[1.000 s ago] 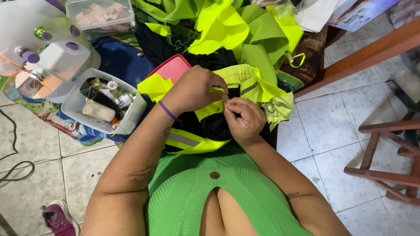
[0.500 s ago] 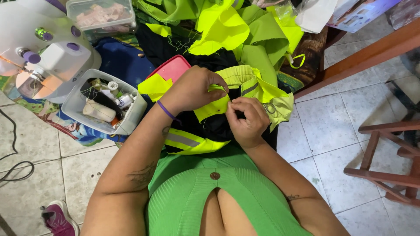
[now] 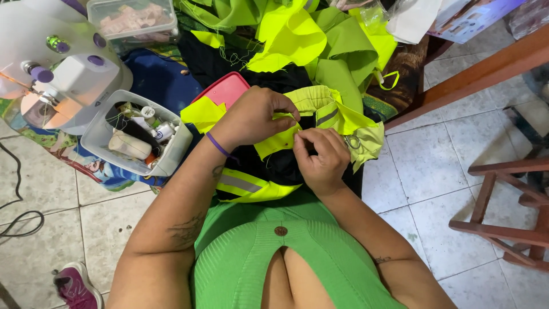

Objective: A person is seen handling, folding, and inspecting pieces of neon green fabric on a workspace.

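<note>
1. The right hand (image 3: 323, 157) lay nearest the body, its fingers (image 3: 311, 140) pinched on the edge of the neon-yellow vest (image 3: 320, 111); it had edged slightly rightward since the earlier frame.
2. The left hand (image 3: 254, 117) kept its place, fingers clenched over the same vest fold, touching the right hand's fingertips.
3. The vest rested on the lap above black fabric (image 3: 274, 166), its grey reflective band (image 3: 237, 183) hanging toward the body.
4. Left of the hands, a clear tub of thread spools (image 3: 134, 140) stood near the sewing machine (image 3: 57, 74).
5. Beyond, loose yellow-green cloth (image 3: 291, 34) was heaped.
6. Open tiled floor (image 3: 429, 171) lay right, bounded by a wooden stool (image 3: 503, 200).
</note>
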